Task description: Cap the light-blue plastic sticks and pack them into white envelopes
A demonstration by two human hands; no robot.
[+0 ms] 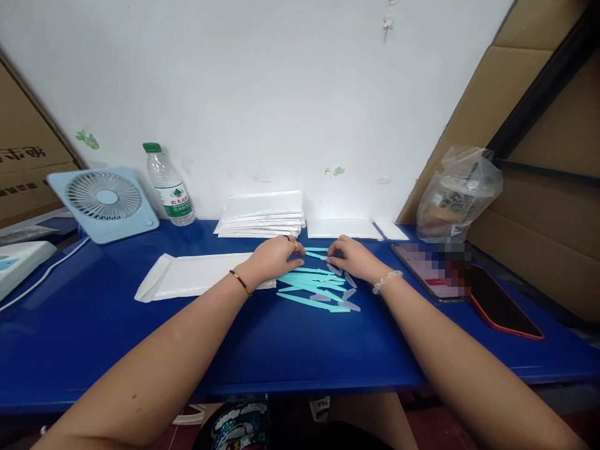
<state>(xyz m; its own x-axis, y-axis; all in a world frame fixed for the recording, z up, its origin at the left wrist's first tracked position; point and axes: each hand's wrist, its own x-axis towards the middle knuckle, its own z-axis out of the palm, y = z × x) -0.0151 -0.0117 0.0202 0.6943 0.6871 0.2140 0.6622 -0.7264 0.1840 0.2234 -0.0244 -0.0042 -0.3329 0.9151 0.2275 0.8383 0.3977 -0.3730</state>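
Observation:
Several turquoise eyebrow razors point(312, 281) lie in a loose pile on the blue table, with small translucent blade covers point(350, 280) scattered at their right ends. Above the pile, two more turquoise razors point(316, 250) stretch between my hands. My left hand point(280, 256) has its fingers curled together at their left ends. At their right ends, the fingers of my right hand point(351, 256) pinch closed. Fingers partly hide both grips. Under my left wrist lies a white padded envelope point(197, 275), its flap at the left.
A stack of white padded envelopes point(262, 212) and flat white packets point(344, 229) sit against the wall. A blue fan point(107, 199) and a water bottle point(171, 190) stand left. Two phones point(431, 272) and a bagged cup point(457, 200) are at right.

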